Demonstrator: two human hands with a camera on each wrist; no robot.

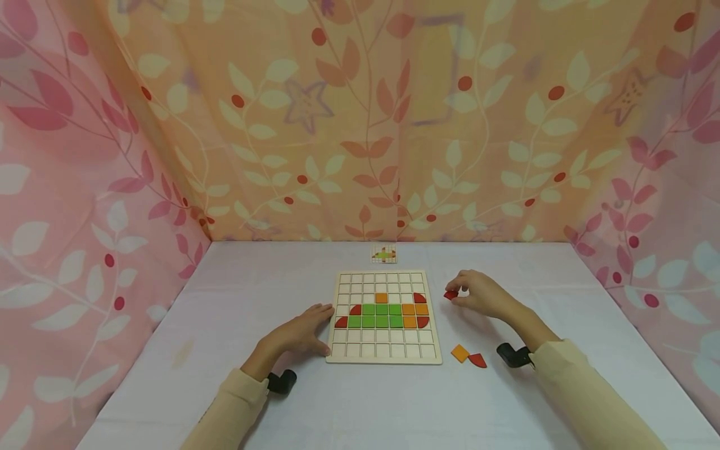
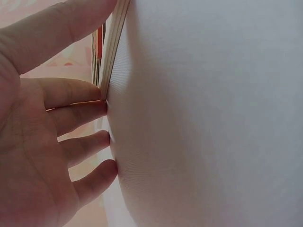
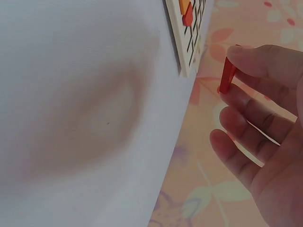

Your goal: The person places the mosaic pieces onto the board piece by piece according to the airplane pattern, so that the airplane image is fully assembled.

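A square wooden grid board [image 1: 384, 347] lies on the table, with green, orange and red tiles set in its middle rows. My left hand [image 1: 300, 330] rests along the board's left edge, fingers spread; in the left wrist view the thumb and index fingertip meet the board's side. To the right of the board, my right hand [image 1: 478, 294] pinches a red quarter-round tile [image 3: 228, 75] between thumb and fingers, raised over the table in the right wrist view. Below that hand, a loose orange square tile [image 1: 460, 353] and a red quarter-round tile [image 1: 477, 360] lie touching or nearly so.
Behind the board lies a small pattern card [image 1: 384, 254] with a coloured figure on a grid. A white cloth covers the table [image 1: 225, 281]. Flowered curtains [image 1: 360, 125] hang along the back and both sides. Each wrist carries a black camera mount [image 1: 513, 355].
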